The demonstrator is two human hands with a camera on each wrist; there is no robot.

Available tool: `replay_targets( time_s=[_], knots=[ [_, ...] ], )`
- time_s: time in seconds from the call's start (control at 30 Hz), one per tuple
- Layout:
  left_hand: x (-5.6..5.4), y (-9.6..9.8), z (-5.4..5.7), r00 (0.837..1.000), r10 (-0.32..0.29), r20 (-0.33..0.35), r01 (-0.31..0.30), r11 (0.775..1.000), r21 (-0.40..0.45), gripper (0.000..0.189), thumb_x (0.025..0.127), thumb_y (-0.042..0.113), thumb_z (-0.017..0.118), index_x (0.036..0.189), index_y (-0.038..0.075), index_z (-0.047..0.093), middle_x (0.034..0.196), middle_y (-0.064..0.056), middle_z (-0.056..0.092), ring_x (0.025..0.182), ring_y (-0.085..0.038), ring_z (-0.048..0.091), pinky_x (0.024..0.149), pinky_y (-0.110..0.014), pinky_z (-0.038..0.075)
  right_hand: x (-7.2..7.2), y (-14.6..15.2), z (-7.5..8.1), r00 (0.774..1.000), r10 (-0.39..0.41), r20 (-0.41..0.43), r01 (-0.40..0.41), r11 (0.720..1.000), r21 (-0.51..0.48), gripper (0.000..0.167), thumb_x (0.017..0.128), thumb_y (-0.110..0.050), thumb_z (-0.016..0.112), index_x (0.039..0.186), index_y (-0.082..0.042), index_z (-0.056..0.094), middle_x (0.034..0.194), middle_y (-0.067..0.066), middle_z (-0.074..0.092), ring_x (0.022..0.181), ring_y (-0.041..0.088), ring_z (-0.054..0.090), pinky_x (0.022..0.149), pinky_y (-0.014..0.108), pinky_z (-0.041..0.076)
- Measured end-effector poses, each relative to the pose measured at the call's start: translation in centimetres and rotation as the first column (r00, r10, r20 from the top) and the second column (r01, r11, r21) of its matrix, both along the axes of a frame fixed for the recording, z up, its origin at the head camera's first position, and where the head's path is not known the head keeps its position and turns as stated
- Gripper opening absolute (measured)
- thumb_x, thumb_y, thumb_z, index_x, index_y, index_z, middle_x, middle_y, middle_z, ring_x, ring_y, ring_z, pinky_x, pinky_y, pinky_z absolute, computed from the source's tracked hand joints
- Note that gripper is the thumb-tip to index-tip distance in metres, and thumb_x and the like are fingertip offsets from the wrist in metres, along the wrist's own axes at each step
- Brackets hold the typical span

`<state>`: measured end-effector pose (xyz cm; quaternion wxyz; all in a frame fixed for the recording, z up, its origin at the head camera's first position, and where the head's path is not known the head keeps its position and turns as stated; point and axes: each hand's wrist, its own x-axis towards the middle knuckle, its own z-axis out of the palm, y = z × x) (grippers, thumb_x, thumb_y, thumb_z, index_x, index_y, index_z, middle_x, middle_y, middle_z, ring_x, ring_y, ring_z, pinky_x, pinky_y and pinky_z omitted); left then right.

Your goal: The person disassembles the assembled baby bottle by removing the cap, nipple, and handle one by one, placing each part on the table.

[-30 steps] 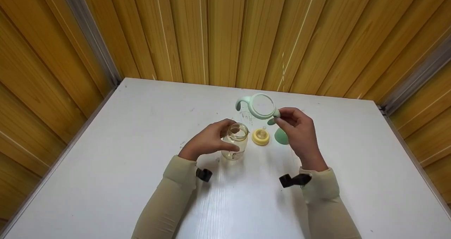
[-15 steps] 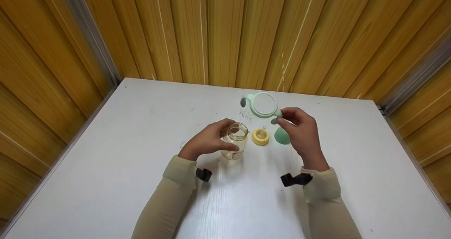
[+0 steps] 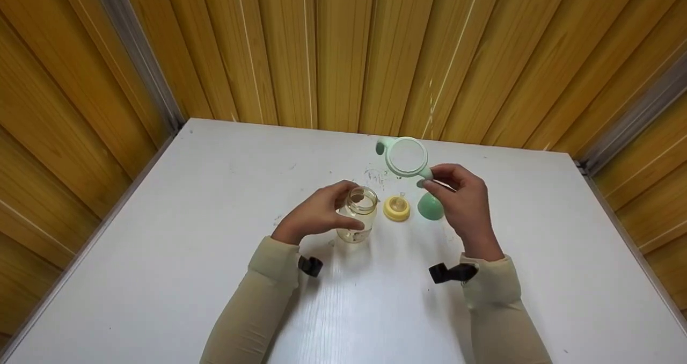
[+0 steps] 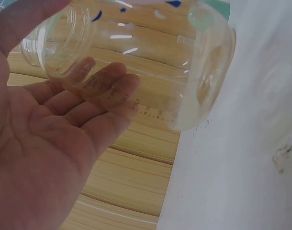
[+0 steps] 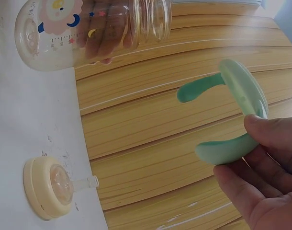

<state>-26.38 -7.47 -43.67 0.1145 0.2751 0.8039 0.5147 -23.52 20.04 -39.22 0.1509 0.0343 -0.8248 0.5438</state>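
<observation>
My left hand point(image 3: 321, 213) is curled round a clear amber baby bottle point(image 3: 368, 220), which stands upright on the table with its mouth uncovered. In the left wrist view, fingers lie along one side of the bottle point(image 4: 146, 62). My right hand point(image 3: 462, 203) pinches one grip of a mint-green bottle handle ring point(image 3: 391, 167) and holds it raised above the table. The right wrist view shows the ring point(image 5: 245, 88) edge-on, its two curved grips pointing away from the palm. Between the hands lies a yellow collar with a clear teat point(image 3: 396, 210); beside it sits a green domed cap point(image 3: 430, 207).
The white table point(image 3: 177, 235) has dark scuff marks behind the bottle. A wood-patterned panel wall point(image 3: 343, 58) rises at its back edge, with similar panels at both sides. Metal rails point(image 3: 142, 47) run along the corners.
My right hand has shifted slightly right. The handle ring has moved right and a little up, turning so its far grip looks shorter. The left hand and bottle stay put.
</observation>
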Motion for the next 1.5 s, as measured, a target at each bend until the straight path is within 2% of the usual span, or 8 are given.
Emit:
replay_targets(
  time_s=[0.1, 0.37, 0.67, 0.9, 1.1, 1.33, 1.5],
  knots=[
    [0.01, 0.0, -0.04, 1.0, 0.0, -0.004, 0.0, 1.0, 0.001, 0.062, 0.072, 0.031, 0.085, 0.126, 0.023, 0.055, 0.126, -0.004, 0.064, 0.112, -0.01, 0.06, 0.102, -0.037, 0.045, 0.03, -0.02, 0.04, 1.0, -0.002, 0.001, 0.002, 1.0, 0.005, 0.03, 0.086, -0.023, 0.074, 0.112, -0.011, 0.065, 0.111, 0.003, 0.065, 0.11, 0.014, 0.063, 0.1, 0.033, 0.049],
    [0.15, -0.11, 0.04, 1.0, 0.014, -0.018, -0.015, 1.0, -0.015, 0.064, 0.072, 0.031, 0.085, 0.126, 0.02, 0.055, 0.118, 0.01, 0.064, 0.111, -0.008, 0.059, 0.101, -0.036, 0.045, 0.05, 0.25, 0.09, 1.0, -0.028, -0.003, 0.028, 1.0, 0.006, 0.03, 0.084, -0.021, 0.076, 0.109, -0.009, 0.066, 0.11, 0.004, 0.066, 0.107, 0.014, 0.065, 0.098, 0.032, 0.051],
    [0.23, -0.12, 0.11, 1.0, 0.016, -0.022, -0.016, 1.0, -0.02, 0.065, 0.072, 0.03, 0.085, 0.128, 0.017, 0.054, 0.119, 0.009, 0.064, 0.112, -0.01, 0.059, 0.101, -0.036, 0.044, -0.06, 0.55, 0.0, 0.998, -0.054, 0.015, 0.053, 0.996, 0.071, 0.027, 0.085, -0.019, 0.074, 0.109, -0.009, 0.065, 0.109, 0.006, 0.066, 0.107, 0.018, 0.064, 0.098, 0.035, 0.05],
    [0.13, -0.1, -0.1, 0.999, 0.02, -0.028, -0.021, 0.999, -0.035, 0.065, 0.071, 0.033, 0.085, 0.127, 0.022, 0.054, 0.121, 0.009, 0.063, 0.117, -0.016, 0.058, 0.103, -0.037, 0.043, -0.16, 0.71, -0.12, 0.996, -0.074, 0.057, 0.066, 0.989, 0.132, 0.025, 0.086, -0.015, 0.073, 0.109, -0.01, 0.065, 0.108, 0.006, 0.067, 0.104, 0.02, 0.065, 0.099, 0.038, 0.05],
    [0.1, -0.05, -0.18, 0.999, 0.021, -0.033, -0.022, 0.999, -0.031, 0.064, 0.07, 0.033, 0.086, 0.126, 0.025, 0.054, 0.12, 0.009, 0.063, 0.115, -0.014, 0.059, 0.102, -0.037, 0.043, -0.21, 0.64, -0.18, 0.993, -0.078, 0.085, 0.064, 0.986, 0.153, 0.024, 0.086, -0.014, 0.072, 0.109, -0.011, 0.064, 0.108, 0.007, 0.066, 0.103, 0.022, 0.065, 0.099, 0.04, 0.05],
    [0.08, -0.06, -0.19, 1.0, 0.0, -0.009, 0.0, 1.0, 0.004, 0.062, 0.071, 0.029, 0.086, 0.124, 0.024, 0.055, 0.124, -0.003, 0.064, 0.111, -0.01, 0.059, 0.101, -0.037, 0.044, -0.2, 0.63, -0.28, 0.996, -0.076, 0.046, 0.066, 0.98, 0.186, 0.023, 0.085, -0.013, 0.072, 0.107, -0.009, 0.065, 0.106, 0.009, 0.067, 0.101, 0.023, 0.066, 0.097, 0.041, 0.051],
    [0.05, -0.04, -0.24, 1.0, 0.005, -0.015, -0.005, 1.0, -0.009, 0.062, 0.07, 0.029, 0.087, 0.124, 0.025, 0.055, 0.12, 0.007, 0.064, 0.111, -0.008, 0.059, 0.101, -0.036, 0.044, -0.28, 0.7, -0.4, 0.996, -0.078, 0.036, 0.068, 0.971, 0.228, 0.02, 0.086, -0.013, 0.071, 0.106, -0.01, 0.065, 0.105, 0.008, 0.067, 0.103, 0.023, 0.064, 0.097, 0.041, 0.051]
  ],
)
